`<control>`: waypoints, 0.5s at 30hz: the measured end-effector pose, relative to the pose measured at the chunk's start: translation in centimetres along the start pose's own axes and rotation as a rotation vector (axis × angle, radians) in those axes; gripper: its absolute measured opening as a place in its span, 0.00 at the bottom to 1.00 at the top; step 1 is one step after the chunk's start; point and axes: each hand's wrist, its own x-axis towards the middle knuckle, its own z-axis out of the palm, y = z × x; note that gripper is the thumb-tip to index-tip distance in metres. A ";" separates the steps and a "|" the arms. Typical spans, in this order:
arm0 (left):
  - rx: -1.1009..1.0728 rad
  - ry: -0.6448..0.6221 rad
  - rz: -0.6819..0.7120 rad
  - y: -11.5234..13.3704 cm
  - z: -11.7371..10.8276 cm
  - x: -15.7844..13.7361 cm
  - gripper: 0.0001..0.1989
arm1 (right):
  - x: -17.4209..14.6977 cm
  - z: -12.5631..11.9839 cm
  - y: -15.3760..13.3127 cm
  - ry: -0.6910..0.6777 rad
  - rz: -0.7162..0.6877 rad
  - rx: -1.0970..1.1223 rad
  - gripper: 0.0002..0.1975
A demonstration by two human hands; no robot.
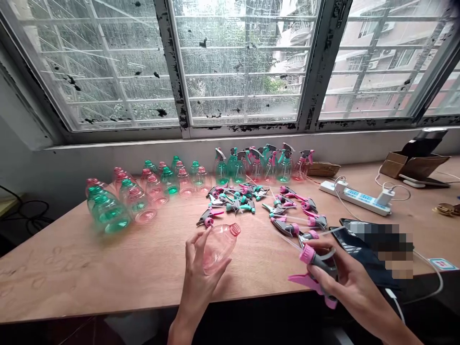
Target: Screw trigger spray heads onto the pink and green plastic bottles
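Observation:
My left hand (pixel 201 268) is closed around a clear pink bottle (pixel 220 244), which leans to the right with its threaded neck uncapped. In my right hand (pixel 345 278) is a pink and grey spray trigger head (pixel 316 268), held over the table's front edge. Its pink collar faces left, and its thin tube points up and left toward other spray heads. The bottle and the spray head are apart. Just beyond my hands lies a loose pile of pink, teal and grey spray heads (pixel 235 199), with more pink ones (pixel 291 225) to the right.
Open pink and green bottles (pixel 168 179) stand at the back left. Finished-looking spray bottles (pixel 257 170) line the wall below the window. On the right are a white power strip (pixel 355 196), a dark pouch (pixel 362 249), cables and a brown case (pixel 413 160) on the wooden table (pixel 143 268).

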 end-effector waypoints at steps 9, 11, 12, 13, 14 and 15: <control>0.036 -0.034 0.085 -0.4 0.1 -0.1 0.37 | -0.3 -0.4 -0.5 0.011 0.059 0.029 0.19; 0.028 -0.042 0.097 -0.5 0.2 -0.1 0.37 | -0.4 -1.0 -0.4 0.060 0.058 0.031 0.20; 0.022 -0.056 0.109 -0.5 0.2 -0.1 0.37 | -0.4 -1.3 -0.2 0.031 0.071 0.032 0.21; 0.014 -0.074 0.124 -0.5 0.1 -0.1 0.38 | -0.3 -1.3 0.0 -0.022 0.096 0.030 0.23; 0.005 -0.099 0.141 -0.4 0.0 -0.1 0.37 | -0.2 -1.2 0.2 -0.082 0.126 0.029 0.23; -0.004 -0.130 0.159 -0.3 -0.1 -0.1 0.37 | 0.0 -0.8 0.5 -0.145 0.157 0.035 0.24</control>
